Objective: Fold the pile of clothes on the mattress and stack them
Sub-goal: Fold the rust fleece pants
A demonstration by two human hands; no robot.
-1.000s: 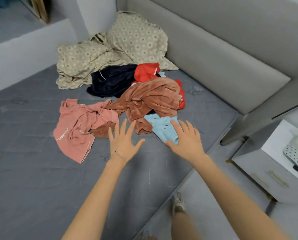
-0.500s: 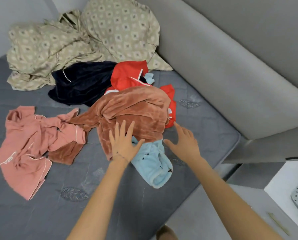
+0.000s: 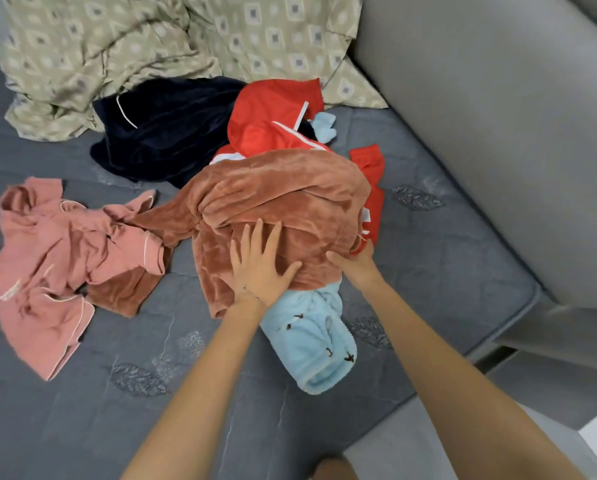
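The pile of clothes sits at the centre of the frame on a grey quilted mattress, close to its right edge. On top is a rust-brown velour garment. The left hand lies flat on its near side, fingers straight and spread. The right hand is at the garment's right hem with the thumb on top of the fabric. Its fingers are hidden under the cloth, so whether it grips cannot be told. The brown garment covers most of what lies below it. A light blue fleece garment sticks out from under its lower edge, between the two forearms, toward the bottom of the frame. A red garment with white stripes shows behind it and down its right side. One brown sleeve trails left and overlaps a crumpled pink garment with pale piping, which lies spread at the left of the frame. A navy velour garment with a white line of piping lies at the upper left of the pile, touching the red one. Beyond these, along the top of the frame, a beige patterned bedsheet is bunched up, its edge under the navy and red pieces. A grey padded headboard rises along the right side, just beside the mattress.
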